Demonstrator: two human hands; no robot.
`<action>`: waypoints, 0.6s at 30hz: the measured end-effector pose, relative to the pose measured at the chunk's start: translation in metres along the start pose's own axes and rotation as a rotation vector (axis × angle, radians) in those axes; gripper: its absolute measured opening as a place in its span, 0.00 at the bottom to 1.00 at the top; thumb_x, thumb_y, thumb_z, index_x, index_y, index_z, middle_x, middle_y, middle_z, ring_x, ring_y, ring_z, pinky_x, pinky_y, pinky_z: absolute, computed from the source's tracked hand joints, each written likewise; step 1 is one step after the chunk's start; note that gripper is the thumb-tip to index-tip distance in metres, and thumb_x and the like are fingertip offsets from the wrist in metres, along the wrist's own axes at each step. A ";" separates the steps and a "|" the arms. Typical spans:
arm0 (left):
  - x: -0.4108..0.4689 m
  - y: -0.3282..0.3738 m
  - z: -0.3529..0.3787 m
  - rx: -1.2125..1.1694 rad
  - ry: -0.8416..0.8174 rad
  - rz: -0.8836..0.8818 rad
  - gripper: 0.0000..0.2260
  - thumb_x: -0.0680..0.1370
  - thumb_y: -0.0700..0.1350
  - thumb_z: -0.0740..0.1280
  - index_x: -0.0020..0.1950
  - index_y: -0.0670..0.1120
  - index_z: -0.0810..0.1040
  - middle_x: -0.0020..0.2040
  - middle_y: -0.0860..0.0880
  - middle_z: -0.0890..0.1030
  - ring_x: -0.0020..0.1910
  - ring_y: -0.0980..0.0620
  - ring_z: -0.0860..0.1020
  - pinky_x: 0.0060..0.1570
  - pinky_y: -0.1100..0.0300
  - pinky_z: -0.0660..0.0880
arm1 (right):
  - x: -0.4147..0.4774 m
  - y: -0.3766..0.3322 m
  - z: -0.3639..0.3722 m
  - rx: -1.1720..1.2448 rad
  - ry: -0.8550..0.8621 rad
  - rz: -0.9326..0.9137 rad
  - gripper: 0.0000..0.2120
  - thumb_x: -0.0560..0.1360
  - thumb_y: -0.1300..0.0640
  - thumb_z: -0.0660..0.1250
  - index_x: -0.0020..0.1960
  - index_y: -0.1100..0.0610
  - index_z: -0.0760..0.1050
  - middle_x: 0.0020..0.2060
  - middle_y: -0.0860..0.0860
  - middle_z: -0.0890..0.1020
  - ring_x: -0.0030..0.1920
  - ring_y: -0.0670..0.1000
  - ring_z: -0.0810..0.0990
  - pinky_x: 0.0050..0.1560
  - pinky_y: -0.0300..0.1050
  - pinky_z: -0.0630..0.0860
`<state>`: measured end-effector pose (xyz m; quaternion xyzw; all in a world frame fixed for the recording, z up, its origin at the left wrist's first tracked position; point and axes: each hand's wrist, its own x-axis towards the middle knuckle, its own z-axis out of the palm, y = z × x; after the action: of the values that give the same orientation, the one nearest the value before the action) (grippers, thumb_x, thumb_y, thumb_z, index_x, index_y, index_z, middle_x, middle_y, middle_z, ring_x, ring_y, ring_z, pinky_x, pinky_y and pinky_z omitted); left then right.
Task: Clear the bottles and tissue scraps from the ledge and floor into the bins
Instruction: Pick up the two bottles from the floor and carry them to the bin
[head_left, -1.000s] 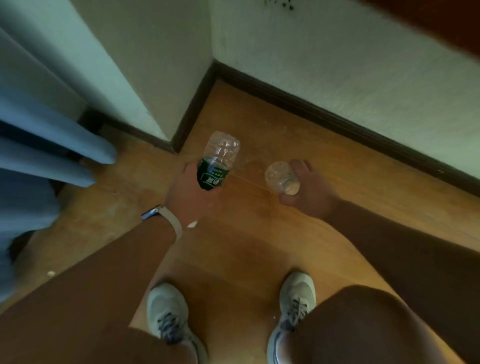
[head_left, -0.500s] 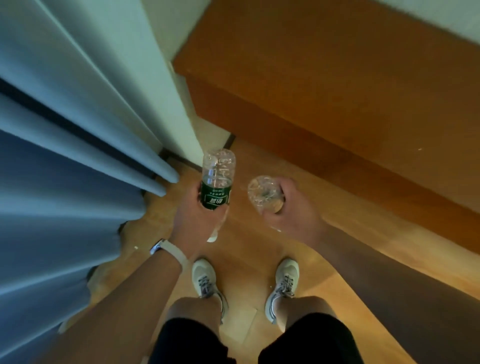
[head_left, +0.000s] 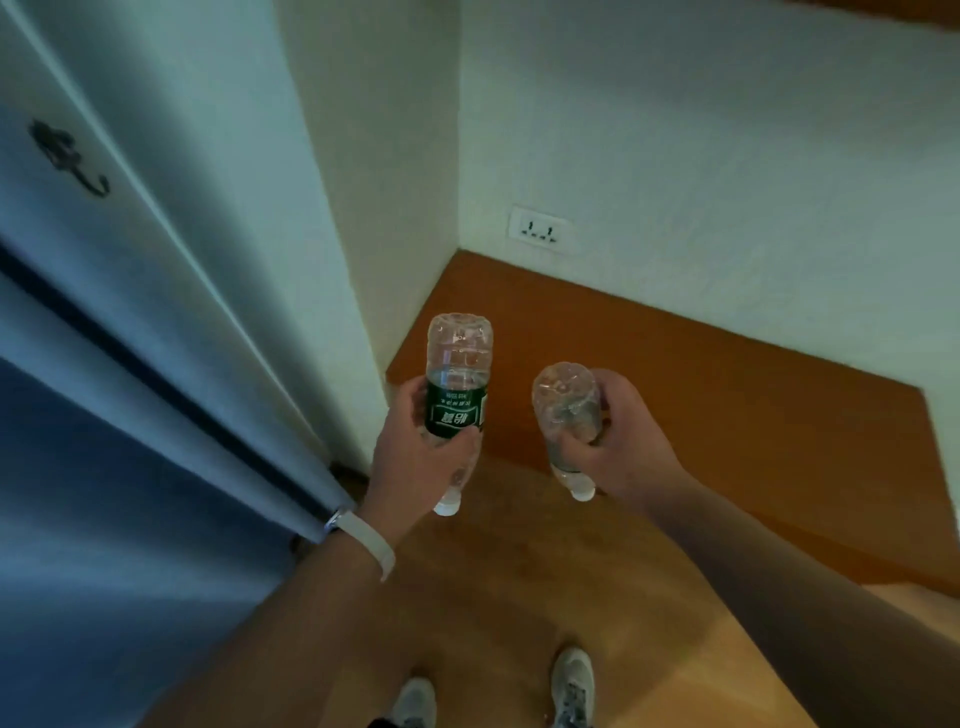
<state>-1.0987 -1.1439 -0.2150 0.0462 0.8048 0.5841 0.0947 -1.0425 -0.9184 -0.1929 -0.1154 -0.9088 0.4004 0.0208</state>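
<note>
My left hand (head_left: 415, 462) grips a clear plastic bottle with a green label (head_left: 457, 384), held upside down with its white cap pointing at the floor. My right hand (head_left: 618, 441) holds a second clear bottle without a label (head_left: 563, 410), also cap down. Both bottles hang in front of me above the wooden floor, just before the orange-brown ledge (head_left: 727, 405). No tissue scraps or bins are in view.
The ledge runs along a white wall with a power socket (head_left: 540, 228). A white pillar corner (head_left: 363, 260) stands left of it, then a blue curtain (head_left: 104, 441) and a wall hook (head_left: 67, 161). My two shoes (head_left: 571, 686) are on the wooden floor (head_left: 519, 597).
I have straightened up from a crouch near the floor. Both hands rose with their bottles still held, and the view lifted to show the ledge top, the wall and the socket.
</note>
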 end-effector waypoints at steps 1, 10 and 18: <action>0.005 0.009 -0.002 -0.009 -0.022 0.016 0.28 0.72 0.44 0.75 0.65 0.59 0.64 0.55 0.68 0.72 0.53 0.70 0.73 0.55 0.62 0.74 | -0.002 -0.007 -0.009 0.008 0.043 0.017 0.35 0.68 0.44 0.75 0.70 0.48 0.63 0.60 0.44 0.71 0.59 0.45 0.74 0.55 0.47 0.78; 0.037 0.078 0.000 -0.069 -0.274 0.188 0.29 0.72 0.44 0.75 0.67 0.59 0.65 0.58 0.64 0.75 0.58 0.62 0.75 0.54 0.59 0.76 | -0.045 -0.046 -0.062 0.045 0.339 0.105 0.39 0.65 0.36 0.71 0.70 0.47 0.62 0.61 0.43 0.73 0.60 0.46 0.75 0.54 0.51 0.80; 0.018 0.134 0.047 -0.063 -0.485 0.324 0.29 0.73 0.43 0.74 0.68 0.57 0.66 0.55 0.64 0.75 0.54 0.66 0.75 0.47 0.67 0.72 | -0.104 -0.041 -0.112 0.024 0.568 0.221 0.36 0.65 0.39 0.72 0.69 0.45 0.63 0.58 0.42 0.73 0.57 0.44 0.75 0.53 0.49 0.81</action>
<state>-1.1109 -1.0548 -0.1041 0.3094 0.7223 0.5883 0.1911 -0.9351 -0.8877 -0.0813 -0.3206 -0.8438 0.3625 0.2318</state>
